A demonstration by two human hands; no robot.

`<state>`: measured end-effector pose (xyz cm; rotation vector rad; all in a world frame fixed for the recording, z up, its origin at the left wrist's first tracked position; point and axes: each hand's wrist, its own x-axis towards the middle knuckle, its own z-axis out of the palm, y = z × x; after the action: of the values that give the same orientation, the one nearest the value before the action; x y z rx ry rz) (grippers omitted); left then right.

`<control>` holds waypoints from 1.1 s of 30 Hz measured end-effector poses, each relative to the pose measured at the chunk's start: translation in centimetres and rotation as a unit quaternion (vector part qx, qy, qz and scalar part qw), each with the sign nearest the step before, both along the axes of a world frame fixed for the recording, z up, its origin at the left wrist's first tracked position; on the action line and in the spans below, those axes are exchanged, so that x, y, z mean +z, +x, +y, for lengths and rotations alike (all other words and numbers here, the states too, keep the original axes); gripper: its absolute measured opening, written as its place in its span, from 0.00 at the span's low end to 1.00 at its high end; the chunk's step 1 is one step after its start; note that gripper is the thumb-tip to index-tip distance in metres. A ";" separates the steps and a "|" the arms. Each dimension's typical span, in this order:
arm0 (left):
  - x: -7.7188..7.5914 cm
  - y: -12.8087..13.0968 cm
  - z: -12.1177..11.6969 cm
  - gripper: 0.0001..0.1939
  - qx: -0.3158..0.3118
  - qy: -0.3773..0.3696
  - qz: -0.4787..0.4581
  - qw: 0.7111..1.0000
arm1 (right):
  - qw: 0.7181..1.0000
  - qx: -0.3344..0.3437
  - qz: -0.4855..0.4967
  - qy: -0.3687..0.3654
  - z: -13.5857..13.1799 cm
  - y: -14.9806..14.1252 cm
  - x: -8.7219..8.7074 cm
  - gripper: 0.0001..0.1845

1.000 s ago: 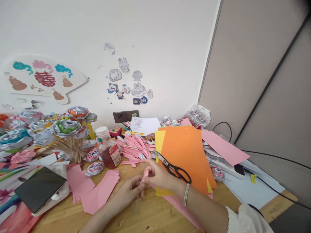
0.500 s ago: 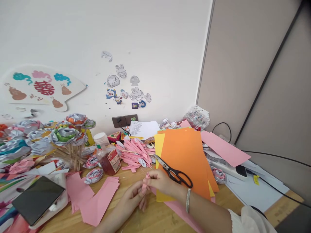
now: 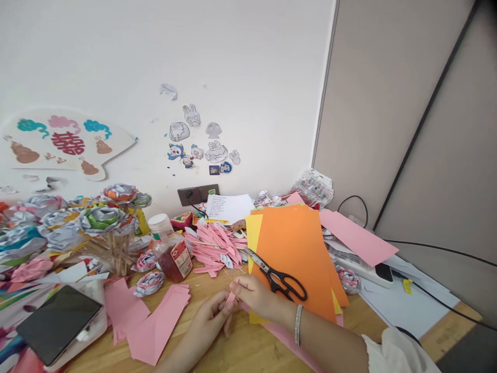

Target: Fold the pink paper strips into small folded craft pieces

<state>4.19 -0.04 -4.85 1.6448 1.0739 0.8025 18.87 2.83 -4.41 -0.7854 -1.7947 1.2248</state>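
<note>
My left hand (image 3: 212, 316) and my right hand (image 3: 254, 295) meet low in the middle over the wooden table (image 3: 240, 347). Both pinch a small pink paper strip (image 3: 232, 298) between their fingertips. A silver bracelet (image 3: 297, 324) sits on my right wrist. Black-handled scissors (image 3: 277, 276) lie just right of my right hand, on an orange sheet (image 3: 295, 254) stacked over yellow paper. A heap of folded pink strips (image 3: 215, 246) lies just beyond the hands.
Pink paper pieces (image 3: 153, 318) lie left of the hands, beside a dark tablet (image 3: 58, 324). Paper roses on sticks (image 3: 104, 223) and a red-labelled bottle (image 3: 171, 248) stand at the left. A power strip (image 3: 365, 269) and cables lie at the right.
The view has tilted up a little, so the table sits lower in frame. Both hands have stayed together on the pink strip, with small finger shifts.
</note>
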 end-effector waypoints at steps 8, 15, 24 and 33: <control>0.0 0.2 0.0 0.18 0.003 0.003 0.000 1.000 | 1.000 -0.008 0.008 0.028 0.2 -0.1 -0.2 0.23; 0.3 0.6 -0.2 0.18 0.036 0.015 0.015 0.999 | 0.986 -0.081 -0.091 0.111 0.5 -0.2 -0.8 0.19; 0.5 0.8 -0.6 0.18 0.046 0.026 0.042 0.998 | 0.960 -0.121 -0.179 0.177 0.3 -0.1 -1.1 0.19; 0.5 0.7 -0.4 0.18 0.039 -0.001 0.021 0.999 | 0.973 -0.086 -0.133 0.167 0.4 0.0 -0.9 0.21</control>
<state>4.90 -0.49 -4.38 1.6319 1.1736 0.8204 18.87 3.22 -5.26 -0.9166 -2.0297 0.7037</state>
